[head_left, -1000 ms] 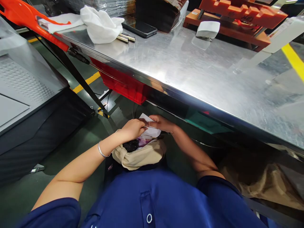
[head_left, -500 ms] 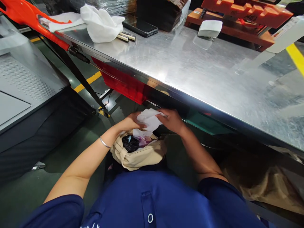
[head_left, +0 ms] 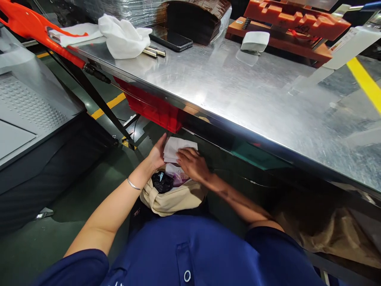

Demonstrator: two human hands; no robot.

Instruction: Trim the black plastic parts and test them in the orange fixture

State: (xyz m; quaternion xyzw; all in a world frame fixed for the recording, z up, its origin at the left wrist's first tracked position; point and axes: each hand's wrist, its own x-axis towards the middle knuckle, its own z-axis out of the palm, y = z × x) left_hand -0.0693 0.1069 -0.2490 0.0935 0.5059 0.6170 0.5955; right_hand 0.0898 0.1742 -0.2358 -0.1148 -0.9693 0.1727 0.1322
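Note:
Over an open beige bag point(head_left: 174, 200) in my lap, folded white tissues point(head_left: 175, 147) lie against my left hand point(head_left: 156, 153), which holds them from the left and below with the thumb pointing up. My right hand point(head_left: 193, 163) rests on top of the tissues from the right, its fingers stretched across them. Inside the bag show a crumpled black plastic bundle point(head_left: 162, 182) and a pink-purple packet point(head_left: 180, 177) with print on it. The left fingers are mostly hidden behind the tissues.
The steel table point(head_left: 208, 79) spans the area ahead, its edge just beyond my hands. On it are a crumpled white cloth point(head_left: 123, 37), a phone point(head_left: 172, 39), a white block point(head_left: 255, 41) and an orange fixture point(head_left: 294, 24). A red bin point(head_left: 151, 107) hangs underneath; a grey machine point(head_left: 32, 103) stands left.
My right hand has moved from pinching the tissues' right edge to lying across their top. The tissues now look folded smaller and sit more to the left, in my left hand.

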